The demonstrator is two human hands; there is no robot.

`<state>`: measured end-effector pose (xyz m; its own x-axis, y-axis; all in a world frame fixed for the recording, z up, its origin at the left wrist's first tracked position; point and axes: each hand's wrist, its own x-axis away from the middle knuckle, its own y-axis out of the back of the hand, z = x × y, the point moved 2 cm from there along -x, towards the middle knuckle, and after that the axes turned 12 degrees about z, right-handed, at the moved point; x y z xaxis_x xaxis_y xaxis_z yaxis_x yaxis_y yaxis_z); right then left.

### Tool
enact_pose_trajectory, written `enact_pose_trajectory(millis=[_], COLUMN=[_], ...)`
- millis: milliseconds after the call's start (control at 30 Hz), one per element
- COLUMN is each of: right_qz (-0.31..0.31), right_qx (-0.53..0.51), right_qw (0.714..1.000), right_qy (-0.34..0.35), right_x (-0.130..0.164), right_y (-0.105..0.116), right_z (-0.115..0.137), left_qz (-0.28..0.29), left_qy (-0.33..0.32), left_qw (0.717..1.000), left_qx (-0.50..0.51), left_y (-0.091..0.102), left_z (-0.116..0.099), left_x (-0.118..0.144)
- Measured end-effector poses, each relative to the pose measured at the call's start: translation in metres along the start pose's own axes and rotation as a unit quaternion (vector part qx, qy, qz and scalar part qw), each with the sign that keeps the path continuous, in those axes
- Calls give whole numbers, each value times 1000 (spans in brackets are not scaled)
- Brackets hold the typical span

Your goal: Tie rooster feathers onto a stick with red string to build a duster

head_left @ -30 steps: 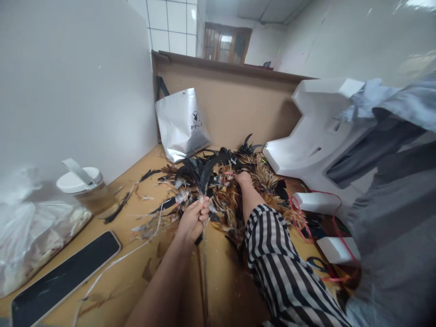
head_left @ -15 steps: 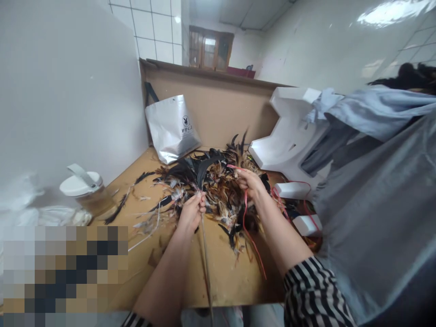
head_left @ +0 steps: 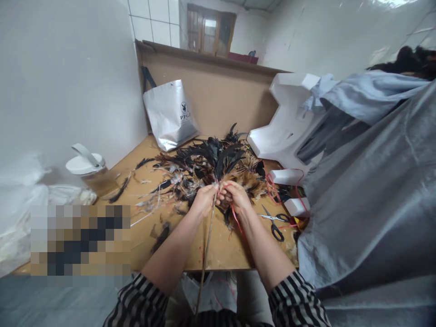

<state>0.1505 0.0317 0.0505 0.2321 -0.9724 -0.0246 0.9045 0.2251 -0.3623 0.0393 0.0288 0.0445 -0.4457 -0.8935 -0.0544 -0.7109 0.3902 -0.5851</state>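
My left hand [head_left: 204, 199] is closed around a thin stick [head_left: 205, 254] topped with a bunch of black feathers [head_left: 221, 159]. My right hand [head_left: 235, 196] presses against it from the right, pinching a red string [head_left: 237, 218] at the base of the bunch; the string hangs down past my wrist. Both hands hover over a pile of brown and black feathers [head_left: 190, 175] on the wooden table [head_left: 177, 254].
Black-handled scissors [head_left: 274, 222] lie right of my hands. White foam blocks [head_left: 288, 176] and a large foam piece [head_left: 289, 122] stand at right beside grey cloth [head_left: 368, 190]. A silver bag [head_left: 170, 116] leans at the back; a lidded cup [head_left: 89, 172] stands at left.
My right hand has drawn the red string from the pile over to the left hand. The two hands now meet at the base of the feather bunch.
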Motion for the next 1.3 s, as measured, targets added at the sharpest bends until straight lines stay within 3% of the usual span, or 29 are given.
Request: enact_pose_trajectory(millis=[267, 467, 900, 1067, 1300], right_qz=[6, -32, 9, -13, 52], right_qx=[-3, 3, 49, 58, 50], right_qw=[1000, 999, 998, 998, 997], right_qy=[1, 3, 24, 21, -9], right_x=[-4, -3, -1, -2, -3], right_y=[-1, 3, 17, 17, 30], right_z=[-3, -7, 2, -2, 0], left_qz=[-38, -60, -49, -45, -36], left_qy=[-10, -26, 10, 20, 31], left_qw=[999, 995, 995, 996, 998], left_qx=[-4, -80, -91, -76, -40], left_y=[8, 9, 6, 3, -2], left_z=[8, 12, 18, 19, 15], left_x=[-5, -6, -4, -3, -1])
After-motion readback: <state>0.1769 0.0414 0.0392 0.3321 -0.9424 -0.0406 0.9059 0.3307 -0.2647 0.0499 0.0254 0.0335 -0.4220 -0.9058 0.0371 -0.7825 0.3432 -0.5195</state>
